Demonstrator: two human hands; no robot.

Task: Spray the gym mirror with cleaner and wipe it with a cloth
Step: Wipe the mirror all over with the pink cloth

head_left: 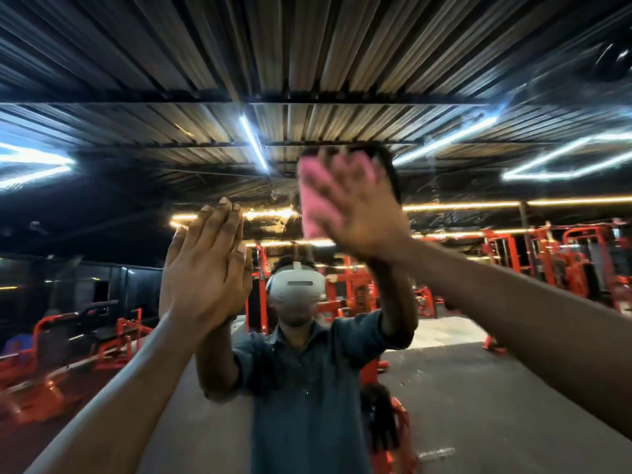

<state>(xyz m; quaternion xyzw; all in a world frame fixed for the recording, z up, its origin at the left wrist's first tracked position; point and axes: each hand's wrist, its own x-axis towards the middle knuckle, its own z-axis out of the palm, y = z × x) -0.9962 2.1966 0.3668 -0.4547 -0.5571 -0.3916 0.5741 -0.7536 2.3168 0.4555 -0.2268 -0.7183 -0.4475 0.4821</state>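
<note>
Filling the whole head view, the gym mirror (pixel 444 388) has no frame edge that can be made out; its top border seems to run along the dark band across the upper part, though that is hard to tell from the corrugated metal ceiling (pixel 307 63) above and its reflection. The left hand (pixel 205 268) is pressed flat against the glass left of centre, fingers (pixel 219 220) straight, together and pointing up, holding nothing; its reflected palm meets it fingertip to fingertip. The right hand (pixel 355 210) is higher and to the right, spread open and blurred, pinning a pink cloth (pixel 316 203) flat to the mirror under its palm. The cloth looks soft and fuzzy, roughly oblong, sticking out to the left of and below the fingers. Both bare forearms reach in from the near lower corners. Glass to the left of the left hand and to the right of the right hand is free of anything touching it.

Faint specks and streaks show on the glass low in the middle. Reflected in it are the person in a blue shirt with a white headset (pixel 295 285), orange-red steel gym machines (pixel 564 261) along the far left and right, a grey floor, and bright strip lights (pixel 254 143).
</note>
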